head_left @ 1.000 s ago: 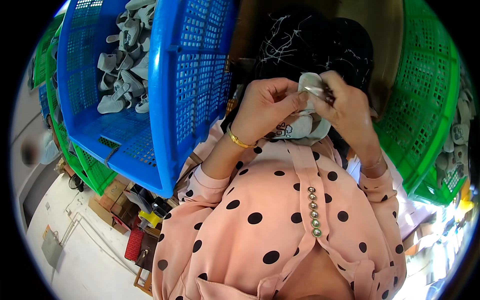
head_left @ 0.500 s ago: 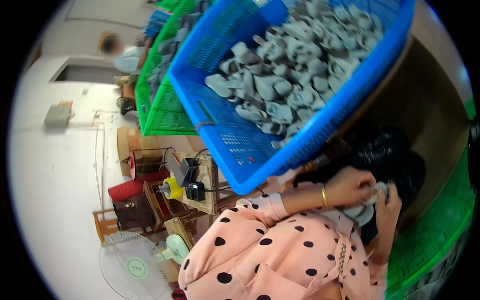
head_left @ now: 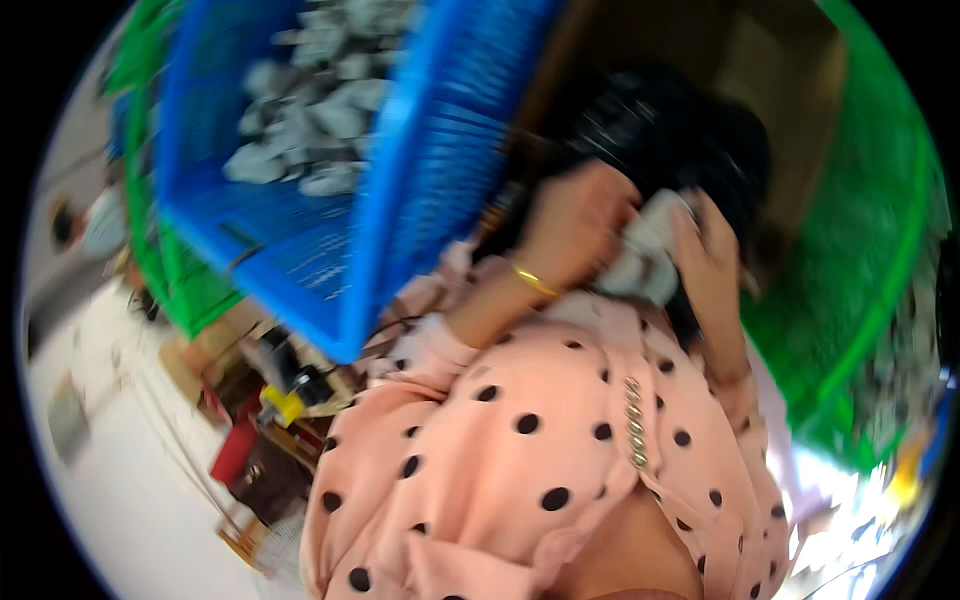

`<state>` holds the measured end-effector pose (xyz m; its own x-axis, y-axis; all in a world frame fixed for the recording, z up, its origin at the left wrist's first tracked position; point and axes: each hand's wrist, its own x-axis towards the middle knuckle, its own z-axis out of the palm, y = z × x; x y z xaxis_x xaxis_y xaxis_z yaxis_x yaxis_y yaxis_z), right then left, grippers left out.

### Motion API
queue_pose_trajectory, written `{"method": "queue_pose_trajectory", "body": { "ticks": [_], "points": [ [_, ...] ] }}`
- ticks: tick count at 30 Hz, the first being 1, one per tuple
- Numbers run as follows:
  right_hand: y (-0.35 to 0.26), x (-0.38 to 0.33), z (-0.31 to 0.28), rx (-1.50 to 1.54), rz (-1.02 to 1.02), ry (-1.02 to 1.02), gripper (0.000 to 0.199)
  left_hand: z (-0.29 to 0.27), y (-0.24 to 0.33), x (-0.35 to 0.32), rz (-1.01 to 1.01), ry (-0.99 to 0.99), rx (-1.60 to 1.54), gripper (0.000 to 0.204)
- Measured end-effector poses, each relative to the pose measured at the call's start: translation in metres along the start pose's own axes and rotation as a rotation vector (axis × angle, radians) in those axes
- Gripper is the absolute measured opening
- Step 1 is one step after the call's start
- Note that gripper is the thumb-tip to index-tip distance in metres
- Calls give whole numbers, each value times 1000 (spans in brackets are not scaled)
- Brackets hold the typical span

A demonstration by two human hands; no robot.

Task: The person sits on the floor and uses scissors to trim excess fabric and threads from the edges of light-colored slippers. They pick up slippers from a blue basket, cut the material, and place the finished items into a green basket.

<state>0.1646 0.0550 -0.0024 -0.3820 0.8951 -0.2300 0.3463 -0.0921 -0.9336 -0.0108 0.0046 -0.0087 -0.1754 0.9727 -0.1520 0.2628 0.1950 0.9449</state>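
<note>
The picture is blurred by motion. My left hand [head_left: 578, 222] and my right hand [head_left: 706, 252] are together in front of my chest, both closed on a pale grey-white piece [head_left: 645, 257]. A gold bangle sits on my left wrist. Behind the hands lies a black bundle [head_left: 660, 130]. My pink dotted sleeves [head_left: 520, 430] fill the lower middle. What the piece is exactly I cannot tell.
A blue plastic basket [head_left: 420, 150] with several grey parts [head_left: 300, 140] stands at the upper left, green baskets [head_left: 170, 270] under it. Another green basket [head_left: 850, 300] is at the right. Lower left shows a floor with a red box [head_left: 232, 450] and a yellow tool [head_left: 282, 403].
The view has swung back to the right and down; the blue basket moved left in the picture. Both hands stay together on the pale piece.
</note>
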Motion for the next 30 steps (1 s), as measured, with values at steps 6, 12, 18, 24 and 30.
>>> {"method": "queue_pose_trajectory", "body": {
  "ticks": [6, 12, 18, 24, 30],
  "points": [
    [-5, -18, -20, 17, 68, -7, 29, 10, 12, -9, -248, -359, -392, 22],
    [-10, -18, -34, -601, -239, 35, 48, 9, 9, -8, -336, -333, -524, 21],
    [-13, -12, -31, -671, -185, -3, 50, 7, 6, -8, -352, -304, -571, 23],
    [-20, -13, -27, -683, -191, 16, 47, -3, 1, 4, -428, -329, -510, 22],
    [12, -6, -11, -276, 40, -210, 34, -7, -4, 13, -451, -309, -486, 22]
  ]
}}
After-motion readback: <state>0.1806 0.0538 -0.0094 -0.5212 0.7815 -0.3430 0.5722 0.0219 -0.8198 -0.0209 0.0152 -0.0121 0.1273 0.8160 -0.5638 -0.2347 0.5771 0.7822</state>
